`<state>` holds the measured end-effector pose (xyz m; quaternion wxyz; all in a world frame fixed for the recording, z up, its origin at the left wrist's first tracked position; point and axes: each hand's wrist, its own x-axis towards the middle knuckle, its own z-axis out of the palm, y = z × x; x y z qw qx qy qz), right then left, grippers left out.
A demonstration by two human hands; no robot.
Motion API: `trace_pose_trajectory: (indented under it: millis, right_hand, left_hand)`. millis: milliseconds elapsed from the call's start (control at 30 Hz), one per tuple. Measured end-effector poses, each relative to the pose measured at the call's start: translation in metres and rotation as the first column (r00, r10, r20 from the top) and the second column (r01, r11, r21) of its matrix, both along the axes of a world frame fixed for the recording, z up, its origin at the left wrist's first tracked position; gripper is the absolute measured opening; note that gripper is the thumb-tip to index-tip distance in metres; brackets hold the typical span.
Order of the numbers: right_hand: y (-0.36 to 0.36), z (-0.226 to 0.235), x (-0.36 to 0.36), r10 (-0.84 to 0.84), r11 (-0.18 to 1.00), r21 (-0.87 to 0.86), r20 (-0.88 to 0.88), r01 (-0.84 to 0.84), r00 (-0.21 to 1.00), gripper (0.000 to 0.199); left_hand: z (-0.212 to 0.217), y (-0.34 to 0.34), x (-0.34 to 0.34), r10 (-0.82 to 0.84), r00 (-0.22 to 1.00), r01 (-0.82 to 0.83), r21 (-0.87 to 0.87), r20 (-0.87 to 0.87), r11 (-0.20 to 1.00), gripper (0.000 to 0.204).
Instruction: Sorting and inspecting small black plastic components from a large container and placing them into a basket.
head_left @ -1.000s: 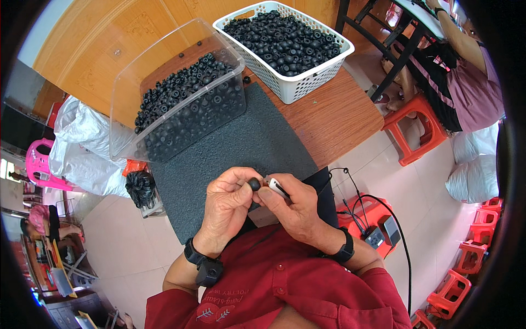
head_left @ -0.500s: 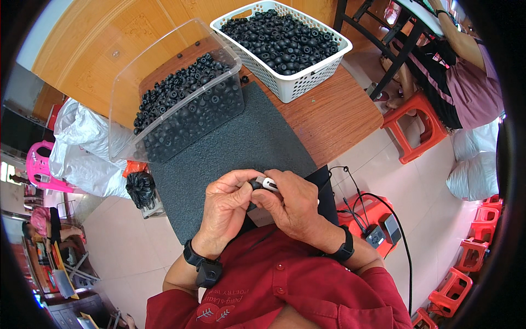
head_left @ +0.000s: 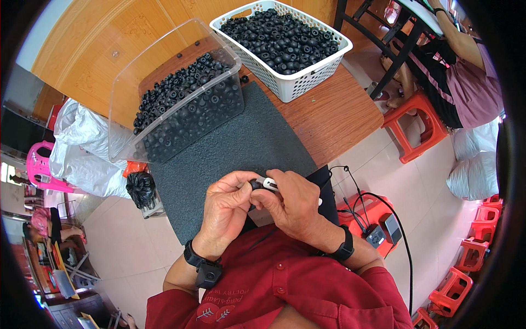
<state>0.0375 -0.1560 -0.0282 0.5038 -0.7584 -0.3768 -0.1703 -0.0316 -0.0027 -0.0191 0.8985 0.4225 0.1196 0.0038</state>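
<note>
My left hand (head_left: pixel 226 205) and my right hand (head_left: pixel 290 203) meet over the near edge of a dark grey mat (head_left: pixel 230 145). Between the fingertips sits a small black round part (head_left: pixel 255 184), pinched by the left hand. The right hand grips a small white piece (head_left: pixel 269 183) pressed against that black part. A clear plastic bin (head_left: pixel 164 90) full of the same black round parts stands at the far left of the mat. A white slotted basket (head_left: pixel 285 38) heaped with black parts stands beyond it on the right.
The mat lies on a wooden table (head_left: pixel 334 112). Another person (head_left: pixel 466 71) sits at the right by a red stool (head_left: pixel 419 123). More red stools (head_left: pixel 471 257), a power strip with cables (head_left: pixel 378 233), white sacks (head_left: pixel 87 153) and a black bag (head_left: pixel 141 189) lie on the tiled floor.
The hands have closed in on each other, and the white piece now touches the black part; both hands stay over the mat's near edge.
</note>
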Motion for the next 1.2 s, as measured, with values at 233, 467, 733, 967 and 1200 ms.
trace_pose_trajectory:
  millis: [233, 467, 733, 967, 1200]
  right_hand:
    - [0.001, -0.004, 0.000, 0.006, 1.000, -0.021, 0.000, -0.006, 1.000, 0.033]
    - [-0.002, -0.004, 0.000, 0.045, 0.995, -0.086, 0.042, -0.041, 0.998, 0.029]
    - [-0.001, -0.001, 0.000, 0.082, 0.990, 0.132, -0.199, -0.057, 0.977, 0.024]
    - [-0.002, -0.001, -0.005, 0.325, 0.931, 0.344, -0.633, -0.121, 0.703, 0.024]
    - [-0.005, 0.001, -0.006, 0.325, 0.933, 0.336, -0.647, -0.125, 0.690, 0.017]
  left_hand:
    - [0.003, 0.000, 0.001, 0.003, 1.000, -0.004, 0.026, 0.007, 1.000, 0.021]
    - [0.002, 0.001, 0.002, -0.001, 1.000, 0.001, 0.024, -0.010, 1.000, 0.021]
    - [0.006, -0.002, 0.003, 0.014, 1.000, -0.014, 0.035, 0.007, 0.999, 0.022]
    - [0.002, -0.005, 0.005, 0.023, 0.998, -0.030, 0.129, 0.059, 0.991, 0.026]
    - [-0.001, -0.007, 0.005, 0.011, 0.997, -0.019, 0.107, 0.076, 0.994, 0.023]
